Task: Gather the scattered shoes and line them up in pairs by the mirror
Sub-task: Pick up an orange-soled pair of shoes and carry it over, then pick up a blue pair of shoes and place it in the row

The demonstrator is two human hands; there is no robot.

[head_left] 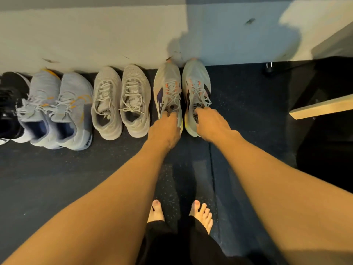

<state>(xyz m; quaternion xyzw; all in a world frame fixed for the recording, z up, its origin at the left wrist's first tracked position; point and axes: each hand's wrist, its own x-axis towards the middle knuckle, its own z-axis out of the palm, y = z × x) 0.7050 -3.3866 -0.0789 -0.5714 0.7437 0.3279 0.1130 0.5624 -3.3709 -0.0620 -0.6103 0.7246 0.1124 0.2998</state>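
A row of shoes stands toes-first against the pale base of the wall or mirror [95,39]. At its right end is a pair of light running shoes with dark stripes and orange accents. My left hand [165,129] grips the left shoe [167,81] at its opening, fingers hooked inside. My right hand [210,123] grips the right shoe [195,75] the same way. Both shoes rest on the dark floor, side by side. To their left sit a beige pair [120,100], a grey pair with orange trim [57,109] and a black-and-white shoe [9,111] cut by the frame edge.
The floor is dark speckled rubber matting [57,178]. At the right are a white furniture piece with a caster [269,66] and a wooden board [322,108] sticking out. My bare feet [202,213] stand behind the pair I hold.
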